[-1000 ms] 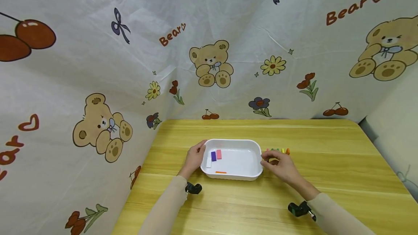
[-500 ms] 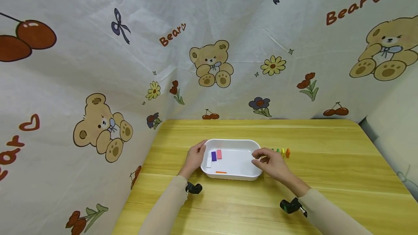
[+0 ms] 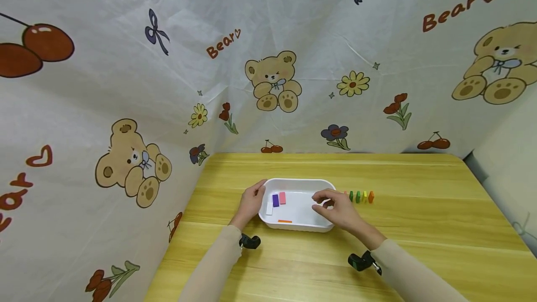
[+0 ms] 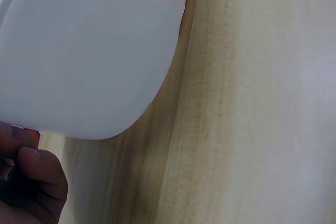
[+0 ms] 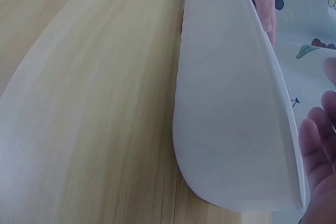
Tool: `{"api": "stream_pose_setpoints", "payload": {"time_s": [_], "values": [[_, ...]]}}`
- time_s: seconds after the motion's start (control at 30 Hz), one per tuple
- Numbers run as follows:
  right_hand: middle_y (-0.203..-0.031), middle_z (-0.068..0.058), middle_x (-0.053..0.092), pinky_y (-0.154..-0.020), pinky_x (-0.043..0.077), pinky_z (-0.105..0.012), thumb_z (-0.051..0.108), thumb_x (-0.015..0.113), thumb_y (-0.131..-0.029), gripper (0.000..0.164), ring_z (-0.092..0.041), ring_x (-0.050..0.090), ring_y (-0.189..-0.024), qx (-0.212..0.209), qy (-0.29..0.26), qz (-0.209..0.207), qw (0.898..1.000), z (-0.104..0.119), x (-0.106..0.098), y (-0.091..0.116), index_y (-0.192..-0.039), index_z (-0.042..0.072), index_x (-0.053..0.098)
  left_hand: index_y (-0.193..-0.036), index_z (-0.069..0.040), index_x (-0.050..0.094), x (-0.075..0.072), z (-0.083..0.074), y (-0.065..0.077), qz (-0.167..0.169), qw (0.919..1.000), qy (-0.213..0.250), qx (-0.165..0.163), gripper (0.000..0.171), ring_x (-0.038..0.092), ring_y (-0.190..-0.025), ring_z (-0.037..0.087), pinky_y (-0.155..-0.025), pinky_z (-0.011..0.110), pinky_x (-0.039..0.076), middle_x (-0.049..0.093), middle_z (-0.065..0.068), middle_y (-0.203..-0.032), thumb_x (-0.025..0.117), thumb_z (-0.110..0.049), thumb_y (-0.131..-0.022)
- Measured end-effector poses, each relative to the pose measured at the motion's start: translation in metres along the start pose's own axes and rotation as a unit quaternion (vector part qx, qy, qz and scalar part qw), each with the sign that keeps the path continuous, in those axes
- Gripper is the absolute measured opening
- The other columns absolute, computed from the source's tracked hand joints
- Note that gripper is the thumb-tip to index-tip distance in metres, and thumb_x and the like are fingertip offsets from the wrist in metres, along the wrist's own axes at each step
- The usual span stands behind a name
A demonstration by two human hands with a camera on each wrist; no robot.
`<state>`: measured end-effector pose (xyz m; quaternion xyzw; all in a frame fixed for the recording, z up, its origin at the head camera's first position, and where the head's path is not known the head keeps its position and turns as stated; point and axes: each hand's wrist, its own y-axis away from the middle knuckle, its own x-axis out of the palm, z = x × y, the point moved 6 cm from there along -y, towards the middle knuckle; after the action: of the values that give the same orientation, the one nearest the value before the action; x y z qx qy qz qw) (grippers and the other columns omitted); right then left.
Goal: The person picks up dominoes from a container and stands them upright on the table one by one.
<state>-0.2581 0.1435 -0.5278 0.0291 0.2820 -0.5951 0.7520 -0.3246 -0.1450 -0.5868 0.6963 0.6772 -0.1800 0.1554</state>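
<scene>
The left hand point(image 3: 251, 200) grips the tray point(image 3: 298, 209) at its left rim on the desk point(image 3: 289, 264); the right hand point(image 3: 339, 209) hovers over it half-curled, whether holding anything we cannot tell. We expect light, stiff plastic, best held there.

My sleeves point(image 3: 211, 262) are beige; the tray point(image 3: 299, 213) is white, its blocks point(image 3: 275, 200) white, purple, pink and orange. The block row point(image 3: 358, 196) shows green, yellow and orange, the tabletop point(image 3: 293, 264) yellow wood grain, the pale sheet point(image 3: 176, 73) brown bears point(image 3: 264, 89) and reddish-brown cherries point(image 3: 50, 43).

White tray point(image 3: 299, 213) upright; inside: purple block point(image 3: 275, 201), pink block point(image 3: 283, 198), white block point(image 3: 269, 209), orange strip point(image 3: 285, 221); just right: green blocks point(image 3: 358, 197)
</scene>
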Motion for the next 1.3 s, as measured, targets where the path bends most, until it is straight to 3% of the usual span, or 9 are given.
{"api": "stream_pose_setpoints", "payload": {"time_s": [0.27,0.7,1.0,1.23,1.3], "values": [[-0.105,-0.014,0.074,-0.076,0.062,-0.028,0.009,0.081,-0.088,0.018,-0.017,0.069,-0.09,0.002,0.014,0.01,1.0,0.001,0.01,-0.003,-0.106,0.007,0.076,-0.147,-0.018,0.06,0.001,0.0,0.0,-0.004,1.0,0.001,0.005,0.04,0.053,-0.141,0.03,-0.117,0.048,0.045,0.06,0.008,-0.149,0.05,-0.03,-0.11],[-0.105,-0.017,0.074,-0.077,0.063,-0.032,0.009,0.08,-0.089,0.02,-0.019,0.069,-0.092,-0.014,0.009,0.04,0.999,0.006,0.024,-0.012,-0.108,0.011,0.075,-0.145,-0.018,0.062,0.001,0.002,-0.001,-0.009,0.9998,-0.012,0.015,0.039,0.056,-0.138,0.027,-0.116,0.045,0.047,0.063,0.007,-0.146,0.05,-0.031,-0.11],[-0.103,-0.005,0.073,-0.08,0.064,-0.043,0.012,0.079,-0.09,0.019,-0.019,0.069,-0.093,-0.016,0.026,0.063,0.998,0.01,0.041,-0.02,-0.109,0.011,0.074,-0.147,-0.018,0.06,0.001,-0.002,0.001,-0.004,0.9999,-0.01,0.003,0.04,0.055,-0.139,0.027,-0.116,0.045,0.047,0.062,0.007,-0.147,0.05,-0.03,-0.11],[-0.105,-0.006,0.074,-0.08,0.062,-0.033,0.013,0.079,-0.091,0.02,-0.023,0.069,-0.095,-0.005,0.031,0.086,0.996,0.009,0.055,-0.025,-0.11,0.012,0.074,-0.146,-0.016,0.061,0.0,-0.003,0.002,-0.005,0.9999,-0.009,0.01,0.04,0.055,-0.14,0.029,-0.116,0.047,0.047,0.061,0.008,-0.148,0.049,-0.03,-0.111],[-0.107,-0.01,0.074,-0.081,0.063,-0.035,0.013,0.079,-0.091,0.021,-0.026,0.069,-0.096,0.002,0.025,0.096,0.995,0.009,0.059,-0.026,-0.111,0.011,0.074,-0.146,-0.018,0.061,0.0,-0.002,0.002,-0.004,0.9999,-0.006,0.008,0.039,0.055,-0.139,0.029,-0.116,0.046,0.047,0.061,0.008,-0.148,0.05,-0.031,-0.11]]}}
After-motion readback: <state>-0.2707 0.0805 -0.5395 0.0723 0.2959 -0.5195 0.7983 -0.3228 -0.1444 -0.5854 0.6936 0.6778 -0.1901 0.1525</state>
